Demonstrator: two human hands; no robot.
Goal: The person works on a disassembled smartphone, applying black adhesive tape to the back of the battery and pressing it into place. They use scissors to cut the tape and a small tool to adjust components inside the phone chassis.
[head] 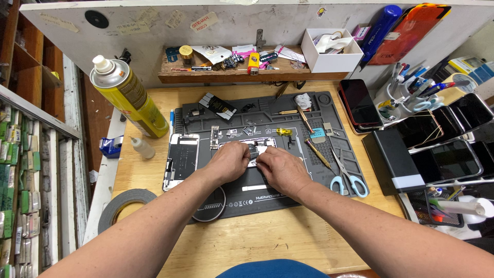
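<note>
Cluttered repair worktop w/ a dark mat at its centre; everything below is placed rel. to that mat. Mid-mat lies an opened phone, and both hands meet over it: left hand curled on its left part, right hand on its right, fingers of both bent down and pinching at something small inside; what exactly they grip is hidden by the knuckles. Judging by looks, the phone is light, stiff and thin, w/ fragile innards and prob. slick edges, so best held by the frame sides, not the exposed parts. On the mat's left edge sits a second phone frame, back up. Left of the mat: yellow spray can, small dropper bottle, tape roll nearer the front. On the mat's right part: scissors w/ blue handles and a screwdriver. Right of the mat: dark phone, black box, stack of screens, pen cup. Behind the mat: wooden shelf of small bits and a white box.
</note>
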